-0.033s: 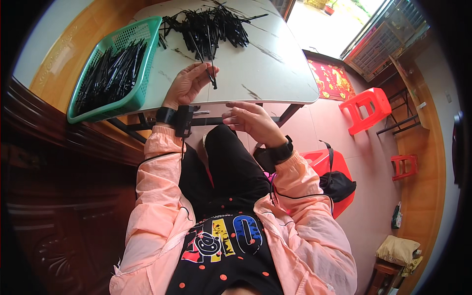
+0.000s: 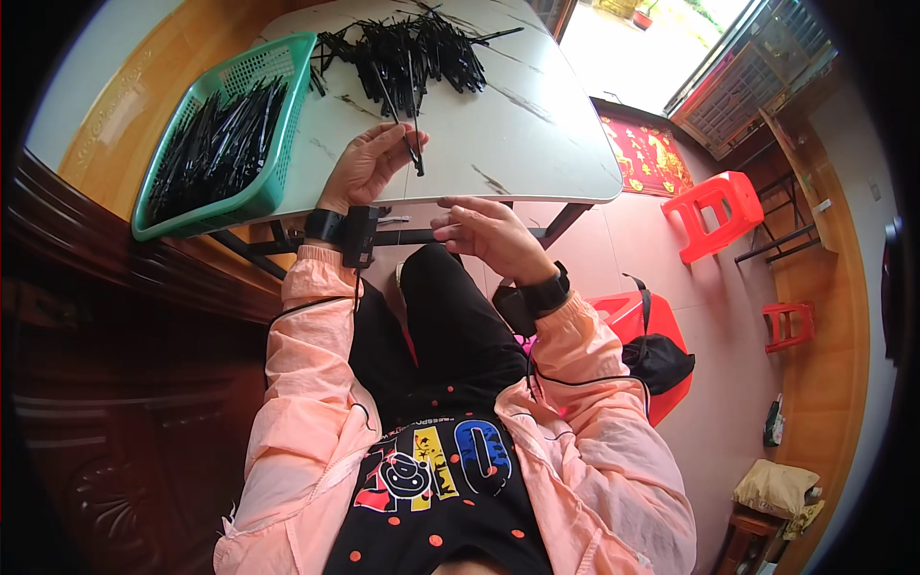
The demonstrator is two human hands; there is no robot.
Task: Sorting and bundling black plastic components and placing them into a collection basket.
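My left hand (image 2: 372,165) is over the near part of the white table (image 2: 537,144), its thumb and fingers pinched on a pair of thin black strips (image 2: 419,151). The strips come close together at their near ends and reach toward the far pile; their exact kind is unclear. Nothing is in my right hand (image 2: 491,233), which hovers by the table's front edge above my lap, fingers stretched and apart. Farther back lies a loose pile of similar black strips (image 2: 412,53). To the left, a green plastic basket (image 2: 285,144) holds many more black strips (image 2: 216,149).
A dark carved wooden piece of furniture (image 2: 125,450) stands on my left. Red plastic stools (image 2: 719,216) are on the tiled floor to the right, one beside me with a black bag (image 2: 659,362). A red patterned mat (image 2: 644,158) lies by the doorway.
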